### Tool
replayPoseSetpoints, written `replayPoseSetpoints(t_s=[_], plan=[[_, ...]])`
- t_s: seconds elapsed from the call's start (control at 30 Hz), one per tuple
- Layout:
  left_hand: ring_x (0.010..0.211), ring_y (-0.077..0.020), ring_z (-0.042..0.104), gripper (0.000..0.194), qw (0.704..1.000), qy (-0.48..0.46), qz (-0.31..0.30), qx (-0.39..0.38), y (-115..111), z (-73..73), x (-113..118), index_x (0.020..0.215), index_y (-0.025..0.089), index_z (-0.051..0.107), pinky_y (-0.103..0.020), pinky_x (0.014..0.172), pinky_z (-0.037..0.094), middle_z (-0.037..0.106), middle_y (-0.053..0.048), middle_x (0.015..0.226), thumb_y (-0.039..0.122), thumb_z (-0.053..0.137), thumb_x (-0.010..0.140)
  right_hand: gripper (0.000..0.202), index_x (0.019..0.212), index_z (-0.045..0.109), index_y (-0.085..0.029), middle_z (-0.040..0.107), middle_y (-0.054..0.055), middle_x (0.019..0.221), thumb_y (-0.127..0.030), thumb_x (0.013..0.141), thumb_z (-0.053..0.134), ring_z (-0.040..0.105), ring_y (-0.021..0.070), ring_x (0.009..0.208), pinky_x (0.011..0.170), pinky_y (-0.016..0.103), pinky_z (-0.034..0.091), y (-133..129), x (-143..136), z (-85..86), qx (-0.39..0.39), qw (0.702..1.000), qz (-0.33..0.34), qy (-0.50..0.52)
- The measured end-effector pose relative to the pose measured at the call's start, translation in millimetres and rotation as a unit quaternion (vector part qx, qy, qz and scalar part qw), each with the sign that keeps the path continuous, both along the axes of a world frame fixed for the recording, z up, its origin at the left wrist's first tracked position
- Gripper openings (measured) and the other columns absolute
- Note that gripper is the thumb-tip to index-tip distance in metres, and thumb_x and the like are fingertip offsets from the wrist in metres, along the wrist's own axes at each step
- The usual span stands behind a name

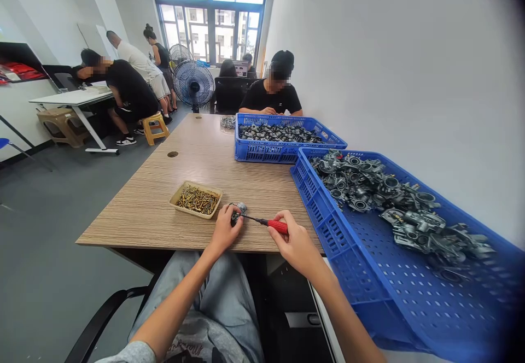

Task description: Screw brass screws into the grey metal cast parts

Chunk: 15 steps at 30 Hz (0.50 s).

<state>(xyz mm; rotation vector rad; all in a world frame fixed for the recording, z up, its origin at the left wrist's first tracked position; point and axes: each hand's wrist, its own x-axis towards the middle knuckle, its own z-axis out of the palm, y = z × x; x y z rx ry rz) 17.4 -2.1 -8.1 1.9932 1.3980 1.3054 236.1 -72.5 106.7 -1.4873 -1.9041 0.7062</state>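
My left hand (225, 227) grips a small grey metal part (241, 208) on the wooden table, near its front edge. In my right hand (294, 240) is a screwdriver with a red handle (278, 226). Its dark shaft points left and its tip meets the metal part; the exact contact point is too small to make out. Just left of my left hand sits a cream tray (175, 205) filled with small brass-coloured pieces.
A blue crate (348, 243) of grey metal parts stands at the right, and another blue crate (266, 151) lies behind it. Beyond that a person in a black cap (273, 92) sits. A fan (193, 84) and several people are farther back.
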Motion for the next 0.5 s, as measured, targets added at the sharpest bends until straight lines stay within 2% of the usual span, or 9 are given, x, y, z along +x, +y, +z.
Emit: replayPoseSetpoints(t_s=[0.5], plan=[[0.104,-0.0234,0.058,0.016,1.0,0.01,0.016,-0.003,-2.1,3.5,0.6,0.101,0.024,0.055,-0.039,0.097,0.046,0.059,-0.005,0.105,0.026,0.064,0.087,0.017,0.1,0.047,-0.028,0.059,-0.005,0.065,-0.043,0.098,0.054,0.056,0.0197,0.057,0.058,0.027,0.037,4.0,1.6,-7.1,0.008,1.0,-0.003,0.004]])
